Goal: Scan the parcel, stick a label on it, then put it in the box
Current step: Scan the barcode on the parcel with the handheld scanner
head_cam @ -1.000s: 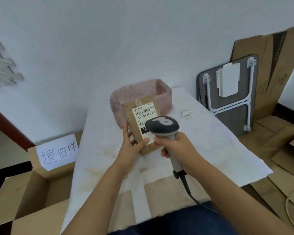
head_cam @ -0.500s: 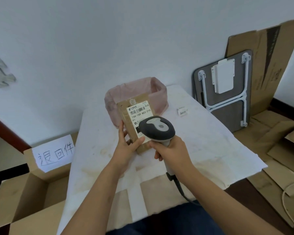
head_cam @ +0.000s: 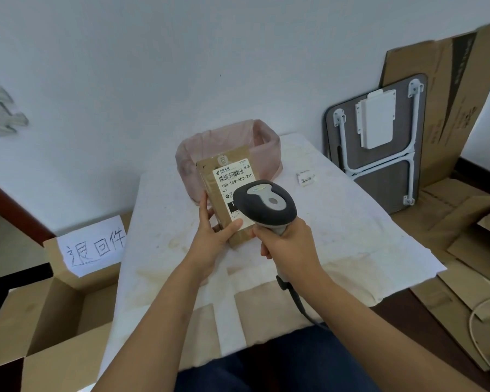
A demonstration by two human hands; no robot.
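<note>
My left hand (head_cam: 214, 236) holds a brown cardboard parcel (head_cam: 219, 190) upright above the table, its white barcode label facing me. My right hand (head_cam: 287, 243) grips the handle of a grey barcode scanner (head_cam: 265, 203), whose head sits just in front of the parcel's lower right and hides part of the label. A small white label (head_cam: 306, 179) with handwriting lies on the table at the back right. An open cardboard box (head_cam: 54, 304) with a handwritten paper sign (head_cam: 95, 247) stands on the floor at the left.
The table (head_cam: 359, 236) is covered in white paper. A bin lined with a pink bag (head_cam: 266, 142) stands behind the parcel. A folded table (head_cam: 379, 154) and flattened cardboard (head_cam: 450, 222) lean at the right. The scanner cable (head_cam: 301, 306) trails towards my lap.
The scanner head has risen slightly and covers more of the parcel's label. Both hands keep their grips; the view has shifted a little.
</note>
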